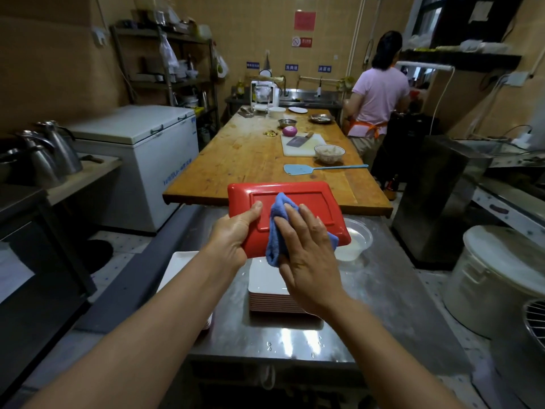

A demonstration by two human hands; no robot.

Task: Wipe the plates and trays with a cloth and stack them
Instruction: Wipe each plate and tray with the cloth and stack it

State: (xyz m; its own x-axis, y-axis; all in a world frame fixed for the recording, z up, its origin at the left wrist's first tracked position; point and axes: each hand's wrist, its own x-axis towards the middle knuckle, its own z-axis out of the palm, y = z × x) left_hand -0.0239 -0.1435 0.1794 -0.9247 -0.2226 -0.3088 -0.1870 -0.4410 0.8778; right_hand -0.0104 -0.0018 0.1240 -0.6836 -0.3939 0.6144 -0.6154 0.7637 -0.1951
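Left hand (pixel 233 234) grips the near-left edge of a red tray (pixel 287 214) above stacked plates (pixel 267 286), while right hand (pixel 306 252), fingers extended, presses a blue cloth (pixel 278 231) onto it.

Two bare forearms — no sleeves, rings, or watch.

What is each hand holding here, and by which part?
The left hand grips the red tray by its near left edge, thumb on its upturned underside. The right hand presses the blue cloth flat against the tray.
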